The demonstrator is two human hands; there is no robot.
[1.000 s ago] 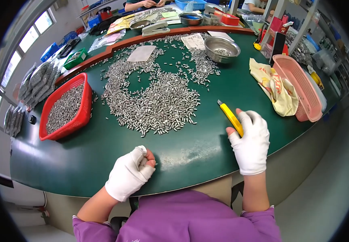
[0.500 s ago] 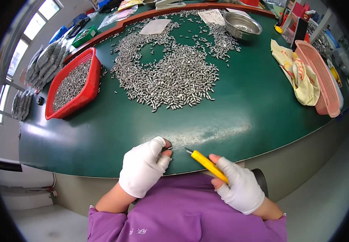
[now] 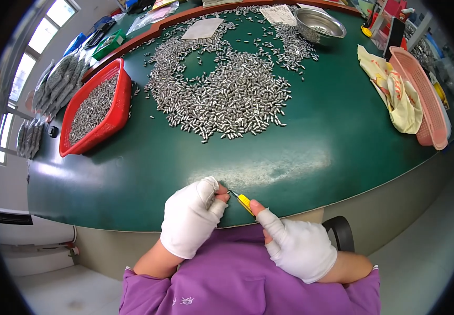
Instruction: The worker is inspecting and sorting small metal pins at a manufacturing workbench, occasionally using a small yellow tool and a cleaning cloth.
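The left hand (image 3: 193,218), in a white glove (image 3: 185,228) that left the fingertips bare, was near the front edge of the green bench (image 3: 106,189). Its grip was closed, thumb and finger pinched together on a small metal piece (image 3: 229,192), which was mostly hidden. The right hand (image 3: 300,248), gloved likewise, had its grip closed around a yellow cutter (image 3: 246,202). The cutter's tip was at the left fingertips; whether it touched the piece, I could not tell. Beyond the hands lay a wide metal heap (image 3: 232,100). Left of it stood a filled red basket (image 3: 117,118), and behind, on the right, a steel bowl (image 3: 316,38).
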